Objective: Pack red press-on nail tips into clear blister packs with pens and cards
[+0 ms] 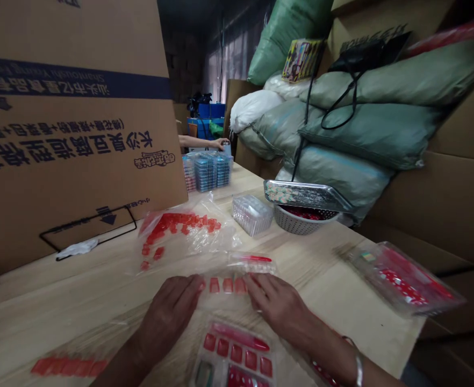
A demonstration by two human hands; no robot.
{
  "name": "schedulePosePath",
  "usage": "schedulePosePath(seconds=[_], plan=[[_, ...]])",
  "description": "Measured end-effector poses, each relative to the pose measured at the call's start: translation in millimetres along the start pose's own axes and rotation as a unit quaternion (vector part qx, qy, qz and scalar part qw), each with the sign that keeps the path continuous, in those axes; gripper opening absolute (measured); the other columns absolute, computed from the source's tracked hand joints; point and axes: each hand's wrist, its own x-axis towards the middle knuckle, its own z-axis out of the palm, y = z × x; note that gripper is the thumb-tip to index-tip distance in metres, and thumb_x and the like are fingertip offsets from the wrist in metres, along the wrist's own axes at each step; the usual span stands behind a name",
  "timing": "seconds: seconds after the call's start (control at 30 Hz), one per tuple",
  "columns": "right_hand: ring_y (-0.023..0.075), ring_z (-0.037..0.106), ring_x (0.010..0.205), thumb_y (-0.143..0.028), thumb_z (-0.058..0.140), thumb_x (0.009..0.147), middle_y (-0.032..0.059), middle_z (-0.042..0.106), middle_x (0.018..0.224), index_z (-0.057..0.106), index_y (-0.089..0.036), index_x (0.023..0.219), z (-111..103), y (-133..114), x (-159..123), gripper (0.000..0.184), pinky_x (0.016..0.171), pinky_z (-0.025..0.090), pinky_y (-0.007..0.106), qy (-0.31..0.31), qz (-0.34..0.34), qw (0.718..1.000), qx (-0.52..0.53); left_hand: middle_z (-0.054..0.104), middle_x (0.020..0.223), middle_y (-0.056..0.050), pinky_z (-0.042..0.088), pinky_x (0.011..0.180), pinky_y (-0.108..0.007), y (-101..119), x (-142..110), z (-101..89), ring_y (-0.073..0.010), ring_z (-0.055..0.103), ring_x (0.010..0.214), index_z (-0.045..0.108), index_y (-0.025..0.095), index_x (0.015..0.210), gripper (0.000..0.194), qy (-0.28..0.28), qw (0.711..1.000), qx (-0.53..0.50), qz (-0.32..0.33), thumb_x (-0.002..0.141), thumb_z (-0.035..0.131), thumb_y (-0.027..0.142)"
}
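Observation:
A short row of small red translucent squares [228, 285] lies on the table between my two hands. My left hand [174, 303] is closed at the row's left end, its fingertips pressed together beside the squares. At the right end, the bent fingers of my right hand [275, 301] close over the last square. Just beyond them is a clear plastic case [253, 262] with a long red piece inside. Nearer to me, between my forearms, sits a clear blister tray [237, 357] holding red squares, a long red piece and a white-dotted red item. My fingertips are partly blurred.
Loose red pieces [168, 228] lie on a plastic bag behind my hands; another red row [68, 367] is front left. A big carton [79, 118] stands left. Clear cases [252, 215], a grey basket [301, 221] under a metal tray, and a packed case [408, 279] are right. Another person's hand [218, 143] is far back.

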Motion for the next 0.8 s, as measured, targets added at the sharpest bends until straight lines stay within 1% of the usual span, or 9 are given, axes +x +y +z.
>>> schedulePosePath(seconds=[0.13, 0.3, 0.4, 0.47, 0.53, 0.6, 0.67, 0.73, 0.8], plan=[[0.0225, 0.061, 0.087, -0.011, 0.037, 0.093, 0.0138, 0.066, 0.098, 0.048, -0.012, 0.13, -7, 5, -24, 0.039, 0.077, 0.052, 0.037, 0.053, 0.019, 0.998, 0.009, 0.072, 0.095, -0.005, 0.049, 0.082, -0.029, 16, 16, -2.7, -0.0153, 0.065, 0.087, 0.056, 0.019, 0.115, 0.029, 0.017, 0.999, -0.037, -0.005, 0.089, 0.047, 0.011], [0.023, 0.063, 0.096, -0.012, 0.042, 0.093, 0.0132, 0.068, 0.108, 0.054, -0.015, 0.125, -13, 0, -43, 0.034, 0.081, 0.054, 0.038, 0.069, 0.009, 0.996, 0.047, 0.071, 0.093, -0.005, 0.047, 0.085, -0.03, 26, 13, -5.0, -0.0155, 0.063, 0.086, 0.059, 0.019, 0.106, 0.023, -0.039, 0.994, -0.105, -0.005, 0.091, 0.042, 0.014], [0.021, 0.065, 0.095, -0.017, 0.043, 0.094, 0.0123, 0.068, 0.107, 0.056, -0.015, 0.119, -21, -4, -49, 0.028, 0.078, 0.056, 0.033, 0.058, 0.057, 0.99, 0.114, 0.069, 0.093, -0.004, 0.046, 0.085, -0.029, 29, 14, -4.9, -0.0157, 0.061, 0.087, 0.059, 0.02, 0.105, 0.024, -0.098, 0.975, -0.192, -0.052, 0.09, 0.041, 0.013], [0.0183, 0.065, 0.092, -0.022, 0.042, 0.096, 0.0104, 0.067, 0.103, 0.058, -0.018, 0.114, -28, -2, -51, 0.024, 0.074, 0.056, 0.028, 0.032, 0.115, 0.975, 0.188, 0.067, 0.089, -0.003, 0.047, 0.079, -0.027, 31, 20, -2.2, -0.0152, 0.06, 0.083, 0.061, 0.021, 0.097, 0.019, -0.176, 0.933, -0.291, -0.116, 0.088, 0.044, 0.017], [0.0165, 0.064, 0.087, -0.023, 0.042, 0.095, 0.0086, 0.065, 0.098, 0.058, -0.02, 0.111, -33, 5, -51, 0.023, 0.071, 0.055, 0.025, 0.023, 0.157, 0.952, 0.26, 0.064, 0.082, -0.001, 0.045, 0.069, -0.024, 30, 32, 4.4, -0.0143, 0.058, 0.077, 0.061, 0.02, 0.086, 0.013, -0.24, 0.87, -0.381, -0.199, 0.084, 0.049, 0.022], [0.016, 0.063, 0.081, -0.026, 0.044, 0.094, 0.0071, 0.064, 0.092, 0.058, -0.02, 0.11, -31, 19, -50, 0.022, 0.069, 0.053, 0.025, 0.037, 0.202, 0.93, 0.304, 0.061, 0.074, 0.001, 0.042, 0.062, -0.022, 25, 51, 17.3, -0.0131, 0.055, 0.07, 0.06, 0.018, 0.078, 0.013, -0.263, 0.808, -0.447, -0.279, 0.08, 0.052, 0.028], [0.016, 0.061, 0.075, -0.031, 0.047, 0.092, 0.0052, 0.063, 0.086, 0.054, -0.02, 0.114, -19, 38, -46, 0.026, 0.066, 0.051, 0.026, 0.043, 0.276, 0.902, 0.328, 0.058, 0.068, 0.002, 0.04, 0.061, -0.022, 17, 73, 37.7, -0.012, 0.052, 0.066, 0.06, 0.016, 0.073, 0.017, -0.264, 0.76, -0.484, -0.345, 0.075, 0.056, 0.033], [0.0155, 0.059, 0.071, -0.035, 0.05, 0.089, 0.0026, 0.062, 0.082, 0.049, -0.018, 0.12, 4, 58, -41, 0.036, 0.063, 0.049, 0.026, 0.032, 0.346, 0.866, 0.358, 0.056, 0.062, 0.004, 0.04, 0.06, -0.022, 8, 93, 64.0, -0.0109, 0.05, 0.061, 0.061, 0.015, 0.069, 0.02, -0.267, 0.737, -0.485, -0.387, 0.069, 0.062, 0.035], [0.0148, 0.057, 0.068, -0.035, 0.053, 0.085, 0.0, 0.059, 0.077, 0.045, -0.016, 0.123, 31, 77, -37, 0.043, 0.062, 0.047, 0.026, 0.008, 0.378, 0.834, 0.401, 0.052, 0.053, 0.005, 0.037, 0.053, -0.022, 1, 105, 92.3, -0.01, 0.046, 0.053, 0.06, 0.014, 0.063, 0.023, -0.268, 0.739, -0.459, -0.414, 0.064, 0.067, 0.036]])
